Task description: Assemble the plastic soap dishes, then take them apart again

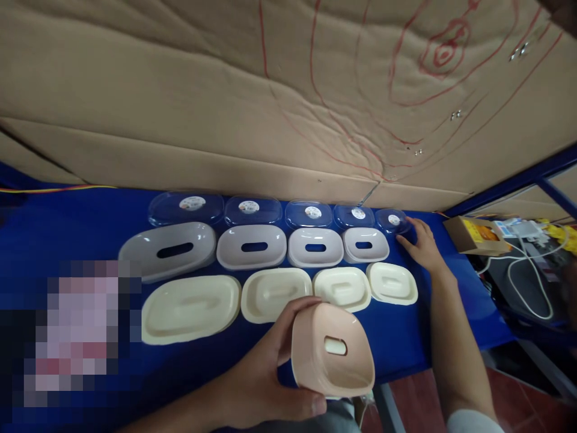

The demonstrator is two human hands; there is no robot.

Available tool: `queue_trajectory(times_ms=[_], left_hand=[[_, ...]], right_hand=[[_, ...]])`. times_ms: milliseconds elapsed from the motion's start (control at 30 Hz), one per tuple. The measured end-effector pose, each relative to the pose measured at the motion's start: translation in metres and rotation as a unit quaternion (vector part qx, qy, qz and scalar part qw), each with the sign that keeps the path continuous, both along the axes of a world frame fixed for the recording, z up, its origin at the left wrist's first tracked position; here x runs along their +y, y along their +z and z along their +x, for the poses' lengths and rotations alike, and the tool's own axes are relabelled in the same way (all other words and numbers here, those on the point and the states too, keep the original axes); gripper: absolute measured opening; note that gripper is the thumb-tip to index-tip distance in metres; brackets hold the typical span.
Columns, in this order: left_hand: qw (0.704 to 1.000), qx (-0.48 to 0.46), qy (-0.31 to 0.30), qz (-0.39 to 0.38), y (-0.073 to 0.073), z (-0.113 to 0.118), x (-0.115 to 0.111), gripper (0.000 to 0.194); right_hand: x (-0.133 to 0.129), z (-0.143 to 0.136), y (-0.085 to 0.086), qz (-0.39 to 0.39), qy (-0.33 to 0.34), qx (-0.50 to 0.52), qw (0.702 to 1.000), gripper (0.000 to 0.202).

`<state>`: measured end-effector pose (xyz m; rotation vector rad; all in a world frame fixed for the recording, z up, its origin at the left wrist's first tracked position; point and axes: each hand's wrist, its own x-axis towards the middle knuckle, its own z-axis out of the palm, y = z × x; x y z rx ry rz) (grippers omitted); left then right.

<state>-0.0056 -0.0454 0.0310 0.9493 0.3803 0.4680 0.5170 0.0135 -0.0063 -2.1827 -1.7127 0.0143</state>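
My left hand [279, 373] grips a pink container [356, 325] with an oval slot in its base, held above the front of the blue table. At the right end of the back row, my right hand [420, 243] has its fingers spread beside the smallest clear lid [391, 221]. Behind the pink container, several cream trays [192, 308] lie in a row. A row of several pale grey slotted trays [251, 246] sits behind those, and clear lids with round labels [252, 210] form the back row.
A cardboard wall [180, 120] with red drawn lines rises behind the blue table [207, 367]. At the right are an open cardboard box [473, 237] and white cables [523, 288]. A blurred-out patch [81, 325] covers the left.
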Motion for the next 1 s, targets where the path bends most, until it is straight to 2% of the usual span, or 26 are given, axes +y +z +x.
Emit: queue_trajectory(times_ms=[200,267,367,433,467,500,567,633,700,833,1000], left_hand=[[1.0,-0.011,-0.013,-0.005,0.003,-0.001,-0.002,0.103],[1.0,-0.003,-0.006,-0.011,0.003,0.0,-0.002,0.103],[1.0,-0.003,0.01,-0.013,0.002,0.002,-0.001,0.103],[0.999,-0.008,0.027,-0.015,0.002,0.004,0.001,0.101],[0.999,-0.012,0.04,-0.016,0.002,0.005,0.002,0.1],[0.998,-0.018,0.055,-0.016,0.001,0.006,0.003,0.1],[0.996,-0.03,0.084,-0.019,0.001,0.008,0.004,0.101],[0.993,-0.042,0.106,-0.024,0.0,0.01,0.006,0.1],[0.991,-0.044,0.117,-0.04,-0.003,0.012,0.007,0.095],[0.989,-0.046,0.129,-0.055,-0.011,0.016,0.013,0.089],[0.989,-0.056,0.131,-0.043,-0.015,0.015,0.019,0.082]], right_hand=[[0.007,-0.015,-0.002,0.024,-0.021,-0.02,0.999,0.068],[0.006,-0.027,0.008,0.03,-0.04,-0.031,0.998,0.069],[-0.007,-0.067,0.042,0.064,-0.026,-0.024,0.997,0.067],[-0.026,-0.11,0.071,0.099,0.073,0.029,0.992,0.06],[-0.037,-0.134,0.084,0.084,0.146,0.071,0.983,0.06],[-0.05,-0.158,0.096,0.042,0.225,0.11,0.967,0.064],[-0.072,-0.204,0.111,-0.087,0.37,0.141,0.914,0.093],[-0.085,-0.238,0.112,-0.152,0.443,0.132,0.874,0.11],[-0.088,-0.256,0.104,-0.169,0.452,0.123,0.867,0.11],[-0.081,-0.26,0.084,-0.17,0.446,0.162,0.864,0.093],[-0.08,-0.257,0.07,-0.147,0.447,0.223,0.854,0.083]])
